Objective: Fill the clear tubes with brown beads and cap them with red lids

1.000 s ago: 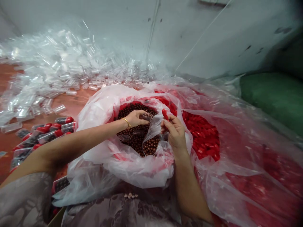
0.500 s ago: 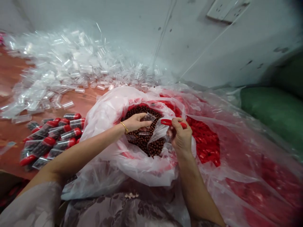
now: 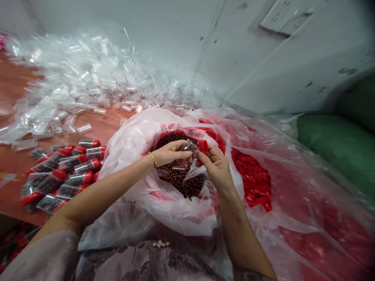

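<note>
Over a plastic-lined container of brown beads [image 3: 178, 181], my left hand [image 3: 172, 152] holds a clear plastic tube [image 3: 191, 146], which has some dark beads inside. Close against it, my right hand [image 3: 215, 162] pinches a red cap [image 3: 203, 146] between thumb and fingers, its rim turned upward. The cap sits just right of the tube's end; whether they touch I cannot tell. Another clear tube [image 3: 178, 168] lies on the beads beneath my left hand. White plastic sheeting [image 3: 129, 156] is gathered around the container's mouth.
Capped tubes with red ends [image 3: 77, 177] lie in a pile at the left on the reddish table [image 3: 14, 91]. Loose clear tubes [image 3: 96, 78] are heaped along the wall. Many red caps [image 3: 254, 175] fill a clear bag on the right. A green cushion-like object [image 3: 331, 140] stands beyond it.
My right hand has moved left to the tube, with the red piece now turned upright. The tube in my left hand has risen slightly to the right and shows dark beads inside.
</note>
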`<action>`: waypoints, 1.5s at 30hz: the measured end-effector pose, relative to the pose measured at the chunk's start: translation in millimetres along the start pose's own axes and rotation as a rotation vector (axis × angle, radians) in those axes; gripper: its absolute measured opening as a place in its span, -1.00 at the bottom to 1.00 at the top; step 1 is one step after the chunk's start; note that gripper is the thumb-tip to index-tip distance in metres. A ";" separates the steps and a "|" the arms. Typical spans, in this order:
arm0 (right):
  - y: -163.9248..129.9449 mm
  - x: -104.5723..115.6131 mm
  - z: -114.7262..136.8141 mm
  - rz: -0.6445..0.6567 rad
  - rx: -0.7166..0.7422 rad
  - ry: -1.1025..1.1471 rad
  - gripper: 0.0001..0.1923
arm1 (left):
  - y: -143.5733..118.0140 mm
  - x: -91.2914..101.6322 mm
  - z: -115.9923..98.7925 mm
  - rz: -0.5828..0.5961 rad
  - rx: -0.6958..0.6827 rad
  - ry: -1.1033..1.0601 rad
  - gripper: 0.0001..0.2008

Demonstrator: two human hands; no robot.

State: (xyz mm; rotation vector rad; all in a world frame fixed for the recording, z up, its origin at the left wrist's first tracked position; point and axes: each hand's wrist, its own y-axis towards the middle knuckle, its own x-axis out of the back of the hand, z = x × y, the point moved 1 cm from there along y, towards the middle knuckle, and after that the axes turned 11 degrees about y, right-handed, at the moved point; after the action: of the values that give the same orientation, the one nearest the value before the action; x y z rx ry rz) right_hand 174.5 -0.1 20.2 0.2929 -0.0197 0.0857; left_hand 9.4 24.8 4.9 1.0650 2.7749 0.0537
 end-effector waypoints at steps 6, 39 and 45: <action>3.9 8.5 1.7 -0.083 0.311 -0.592 -0.77 | -0.6 -2.6 -0.4 0.017 0.030 0.047 -0.53; 6.0 8.1 -0.2 0.051 0.346 -0.460 -0.67 | -0.4 -8.8 2.9 0.044 0.003 0.675 -0.74; 25.9 -25.3 -18.1 0.015 -0.230 0.106 -0.27 | -2.3 -12.7 -0.1 0.061 -0.021 1.003 -0.86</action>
State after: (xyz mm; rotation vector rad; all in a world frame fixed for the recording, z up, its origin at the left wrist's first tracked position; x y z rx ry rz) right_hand 147.2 27.8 9.6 0.0576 0.0735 0.1131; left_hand 17.1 14.7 6.7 1.3870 3.5482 0.8356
